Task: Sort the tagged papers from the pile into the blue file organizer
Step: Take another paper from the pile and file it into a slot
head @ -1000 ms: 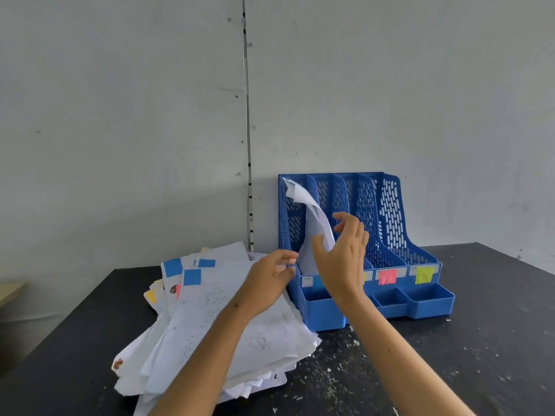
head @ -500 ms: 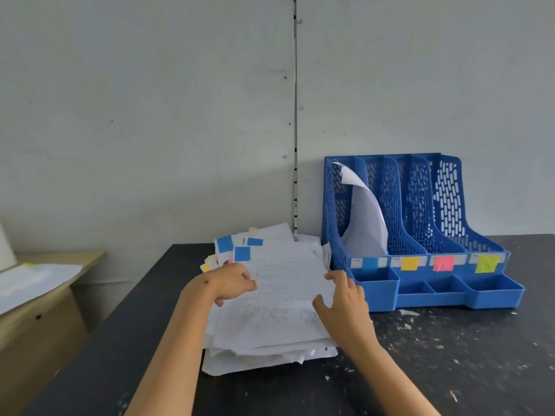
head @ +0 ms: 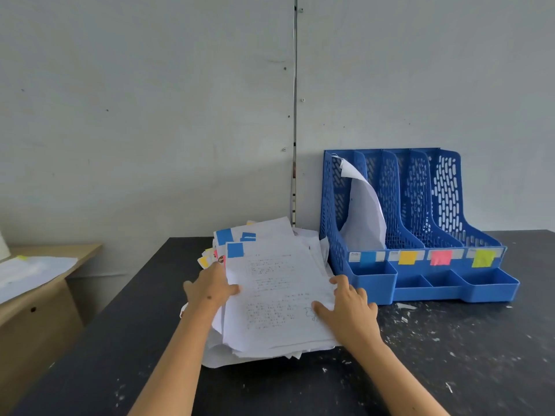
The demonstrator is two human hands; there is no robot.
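Note:
A pile of white papers (head: 270,295) with blue, yellow and pink tags lies on the black table. Its top sheet carries a blue tag (head: 235,250). My left hand (head: 210,288) grips the pile's left edge, fingers under the top sheets. My right hand (head: 350,307) rests on the pile's right edge, thumb on the top sheet. The blue file organizer (head: 450,283) stands to the right against the wall. It has slots labelled blue, yellow, pink and lime. One curled white sheet (head: 363,217) stands in the blue-labelled leftmost slot.
The black table (head: 450,355) is speckled with white flecks. A wooden side desk (head: 36,295) with papers stands lower at the left. A grey wall with a vertical metal strip (head: 295,115) is right behind the organizer.
Both hands left the sheet in the organizer's left slot and came down onto the sides of the pile. The view shifted left, so the organizer now sits farther right.

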